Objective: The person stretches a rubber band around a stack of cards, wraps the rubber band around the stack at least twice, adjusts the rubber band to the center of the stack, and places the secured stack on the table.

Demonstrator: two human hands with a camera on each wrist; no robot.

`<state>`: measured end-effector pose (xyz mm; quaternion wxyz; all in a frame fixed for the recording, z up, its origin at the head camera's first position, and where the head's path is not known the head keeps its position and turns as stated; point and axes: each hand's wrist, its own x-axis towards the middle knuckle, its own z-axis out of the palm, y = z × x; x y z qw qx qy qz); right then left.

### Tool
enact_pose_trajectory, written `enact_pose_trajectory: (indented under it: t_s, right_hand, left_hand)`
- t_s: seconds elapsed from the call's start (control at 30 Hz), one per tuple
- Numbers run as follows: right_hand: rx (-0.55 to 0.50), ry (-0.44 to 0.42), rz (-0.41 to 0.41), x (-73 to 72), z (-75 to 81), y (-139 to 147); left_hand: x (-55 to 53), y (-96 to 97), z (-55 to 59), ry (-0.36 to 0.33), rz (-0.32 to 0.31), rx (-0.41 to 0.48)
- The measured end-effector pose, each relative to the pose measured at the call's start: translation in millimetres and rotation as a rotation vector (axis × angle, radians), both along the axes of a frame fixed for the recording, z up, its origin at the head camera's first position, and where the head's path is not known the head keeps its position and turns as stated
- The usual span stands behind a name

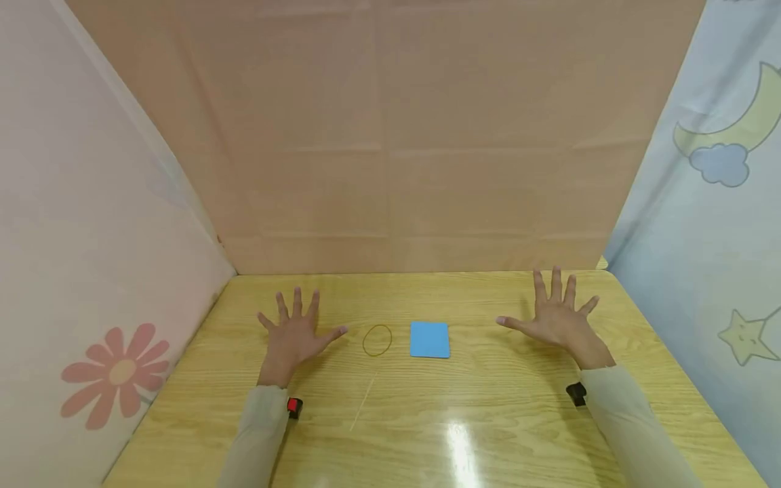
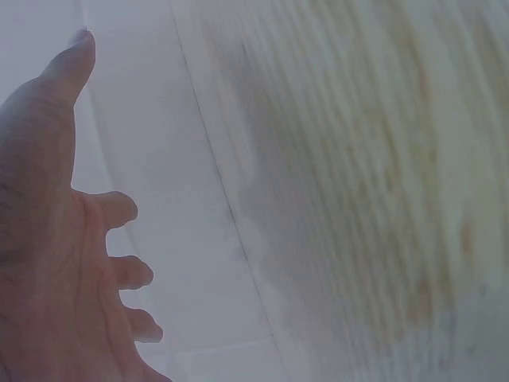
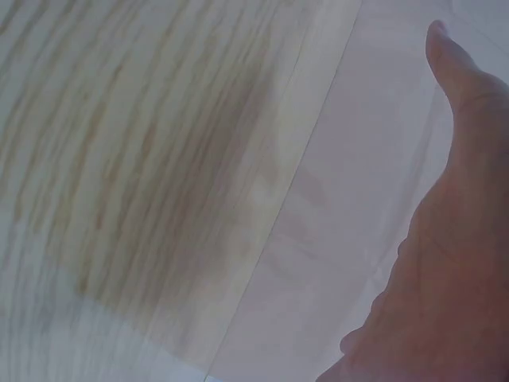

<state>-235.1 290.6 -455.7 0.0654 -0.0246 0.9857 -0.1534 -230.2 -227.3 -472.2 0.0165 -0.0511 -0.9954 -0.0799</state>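
Note:
In the head view a thin yellowish rubber band (image 1: 377,340) lies as a loose ring on the wooden table. Just right of it sits a flat blue square (image 1: 430,339) with slightly rounded corners. My left hand (image 1: 295,337) is spread with straight fingers, left of the rubber band, its thumb pointing toward the ring. Over the right part of the table, my right hand (image 1: 558,318) has its fingers fanned out and its thumb toward the blue square. Both hands hold nothing. The wrist views show the left palm (image 2: 64,270) and the right hand (image 3: 461,239) beside the table's wood grain.
The wooden table (image 1: 403,420) ends at a brown paper-like sheet (image 1: 390,149) along the back. Pale printed cloths stand on both sides, with a pink flower (image 1: 118,373) at left and a moon (image 1: 726,129) at right. Small black devices (image 1: 295,408) sit at the wrists.

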Motion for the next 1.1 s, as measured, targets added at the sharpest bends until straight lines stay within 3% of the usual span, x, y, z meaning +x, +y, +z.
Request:
enact_pose_trajectory:
  t_s: [0.2, 0.8, 1.1]
  right_hand:
    - [-0.01, -0.011, -0.002, 0.7, 0.7, 0.4]
    - [-0.071, 0.017, 0.043, 7.9, 7.8, -7.9]
    - [-0.138, 0.1, 0.038, 12.4, 12.4, -15.8]
  left_hand:
    - [0.5, 0.5, 2.1, 0.001, -0.003, -0.007]
    - [6.6, 16.4, 2.8, -0.041, -0.038, 0.173]
    - [13.9, 26.2, 5.0, -0.029, -0.078, 0.255]
